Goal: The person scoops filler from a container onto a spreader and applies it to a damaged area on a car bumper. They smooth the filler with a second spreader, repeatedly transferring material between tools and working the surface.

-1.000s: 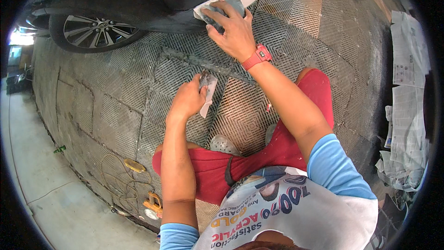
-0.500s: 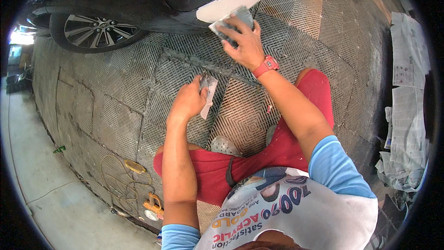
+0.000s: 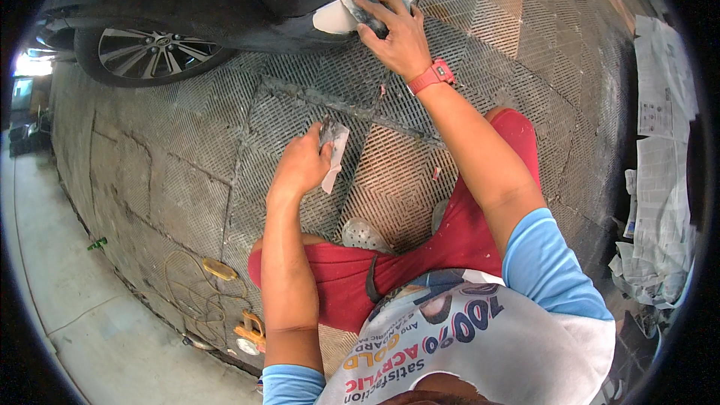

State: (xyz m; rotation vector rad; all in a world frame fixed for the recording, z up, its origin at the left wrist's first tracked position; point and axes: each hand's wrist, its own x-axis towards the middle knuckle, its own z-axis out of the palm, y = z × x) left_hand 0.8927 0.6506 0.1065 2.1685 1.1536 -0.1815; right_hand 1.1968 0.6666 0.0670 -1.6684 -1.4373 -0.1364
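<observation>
At the top, a white filler-like patch [image 3: 331,18] covers part of the dark car's lower body [image 3: 259,34]. My right hand [image 3: 401,41] has its fingers spread over a flat grey rectangular pad [image 3: 382,7] with a pale edge, laid against the patch and hiding its middle. I cannot tell whether the pad is a sanding block or a spreader. Lower and to the left, my left hand [image 3: 301,161] pinches a small flat scraper-like piece [image 3: 335,146], grey-smeared above and whitish below, held over the floor. Its exact kind is unclear.
A car wheel [image 3: 154,52] stands at upper left. Textured floor mats [image 3: 180,135] lie around me. At lower left are a yellow cord [image 3: 176,277], a yellow-handled tool [image 3: 251,330] and a small green object [image 3: 97,243]. Newspaper sheets [image 3: 662,105] hang along the right side.
My right hand has moved up and slightly left with the grey pad, which now covers more of the white patch. My left hand has shifted only slightly, still holding its piece.
</observation>
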